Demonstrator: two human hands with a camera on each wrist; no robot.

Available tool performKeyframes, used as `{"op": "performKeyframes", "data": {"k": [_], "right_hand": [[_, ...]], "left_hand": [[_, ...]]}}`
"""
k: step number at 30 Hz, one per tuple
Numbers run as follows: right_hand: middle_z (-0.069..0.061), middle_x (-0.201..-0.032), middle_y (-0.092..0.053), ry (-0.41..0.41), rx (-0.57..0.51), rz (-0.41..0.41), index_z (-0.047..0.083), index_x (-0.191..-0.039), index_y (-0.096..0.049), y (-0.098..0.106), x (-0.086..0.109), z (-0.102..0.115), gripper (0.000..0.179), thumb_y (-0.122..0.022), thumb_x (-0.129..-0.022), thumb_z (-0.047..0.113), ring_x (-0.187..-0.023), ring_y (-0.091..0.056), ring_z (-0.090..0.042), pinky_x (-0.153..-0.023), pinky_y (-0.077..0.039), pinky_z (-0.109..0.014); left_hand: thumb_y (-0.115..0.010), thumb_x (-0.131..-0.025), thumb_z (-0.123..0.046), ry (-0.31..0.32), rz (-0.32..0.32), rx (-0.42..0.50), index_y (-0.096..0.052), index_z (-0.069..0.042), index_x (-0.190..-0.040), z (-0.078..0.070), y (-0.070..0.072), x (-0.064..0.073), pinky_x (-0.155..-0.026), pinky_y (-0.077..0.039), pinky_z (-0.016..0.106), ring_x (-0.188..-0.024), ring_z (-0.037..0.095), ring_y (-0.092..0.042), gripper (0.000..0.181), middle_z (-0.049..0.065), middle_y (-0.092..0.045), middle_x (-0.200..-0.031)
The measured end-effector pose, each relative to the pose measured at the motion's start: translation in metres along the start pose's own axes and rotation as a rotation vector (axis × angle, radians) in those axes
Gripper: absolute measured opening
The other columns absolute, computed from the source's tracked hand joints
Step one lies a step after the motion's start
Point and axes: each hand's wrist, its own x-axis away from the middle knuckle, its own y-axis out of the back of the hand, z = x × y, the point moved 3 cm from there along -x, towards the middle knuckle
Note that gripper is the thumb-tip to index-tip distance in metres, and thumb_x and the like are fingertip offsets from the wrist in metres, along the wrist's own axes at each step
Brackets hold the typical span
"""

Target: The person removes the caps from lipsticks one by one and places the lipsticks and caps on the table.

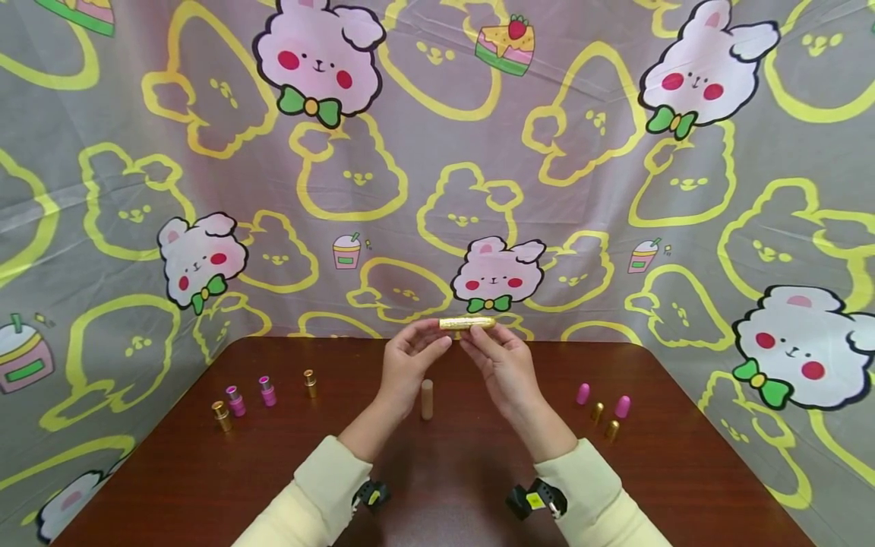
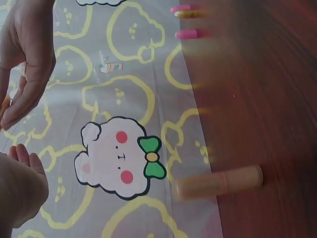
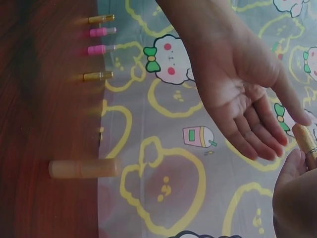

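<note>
A shiny gold lipstick tube (image 1: 466, 323) is held level in front of the patterned cloth, above the table's far edge. My left hand (image 1: 414, 355) pinches its left end between thumb and fingers. At the rounded right end, the thumb and fingers of my right hand (image 1: 504, 366) grip it. In the right wrist view the gold tube (image 3: 304, 141) spans the fingertips of both hands, with part of it hidden. Below and between the wrists, a matte tan tube (image 1: 427, 400) stands upright on the table.
On the table's left are gold lipstick bases (image 1: 222, 415) and pink lipstick bases (image 1: 267, 390), uncapped. Pink bullet-shaped caps (image 1: 623, 406) and gold caps (image 1: 612, 431) stand at the right. A cartoon-print cloth (image 1: 581, 205) hangs around the dark brown table (image 1: 458, 486).
</note>
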Motion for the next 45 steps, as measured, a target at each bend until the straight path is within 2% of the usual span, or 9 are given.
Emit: {"op": "performKeyframes", "data": {"k": [9,17,25,37,45], "right_hand": [[-0.008,-0.100,-0.069,-0.014,-0.034,0.017,0.003,-0.102,-0.069,-0.0048,0.0017,-0.0017,0.013,-0.058,-0.095,0.000,-0.094,-0.069,-0.019,-0.089,-0.051,-0.034],[-0.009,-0.099,-0.069,-0.028,-0.038,0.004,-0.001,-0.106,-0.066,-0.0051,0.0015,-0.0040,0.015,-0.057,-0.095,-0.003,-0.091,-0.069,-0.018,-0.089,-0.051,-0.034],[-0.008,-0.100,-0.069,-0.053,-0.010,-0.006,-0.013,-0.125,-0.052,-0.0053,0.0016,-0.0047,0.032,-0.057,-0.095,-0.001,-0.093,-0.068,-0.018,-0.094,-0.048,-0.037],[-0.007,-0.098,-0.069,-0.014,0.061,-0.037,-0.013,-0.124,-0.054,-0.0076,0.0034,-0.0050,0.033,-0.059,-0.094,-0.001,-0.090,-0.069,-0.018,-0.087,-0.052,-0.033],[-0.008,-0.100,-0.068,-0.002,0.097,-0.033,-0.013,-0.125,-0.054,-0.0069,0.0042,-0.0053,0.033,-0.059,-0.094,-0.002,-0.092,-0.069,-0.019,-0.087,-0.052,-0.033]], "left_hand": [[-0.072,-0.084,0.002,0.004,-0.042,-0.002,-0.063,0.009,-0.109,-0.0025,-0.0089,-0.0021,-0.081,-0.053,0.026,-0.088,0.014,-0.064,0.027,0.003,-0.068,-0.095],[-0.070,-0.085,0.005,-0.011,-0.065,0.017,-0.064,0.011,-0.106,-0.0023,-0.0112,-0.0023,-0.080,-0.054,0.027,-0.085,0.013,-0.064,0.023,0.004,-0.068,-0.093],[-0.070,-0.085,0.005,-0.014,-0.082,-0.001,-0.065,0.010,-0.104,-0.0025,-0.0105,-0.0019,-0.078,-0.054,0.026,-0.081,0.013,-0.063,0.021,0.004,-0.068,-0.091],[-0.071,-0.083,0.004,-0.042,-0.093,-0.003,-0.063,0.015,-0.104,-0.0058,-0.0099,0.0006,-0.075,-0.054,0.024,-0.079,0.012,-0.063,0.025,0.003,-0.068,-0.089],[-0.071,-0.083,0.004,-0.055,-0.074,-0.017,-0.063,0.015,-0.104,-0.0057,-0.0072,0.0013,-0.075,-0.054,0.024,-0.080,0.013,-0.064,0.025,0.003,-0.068,-0.088]]}}
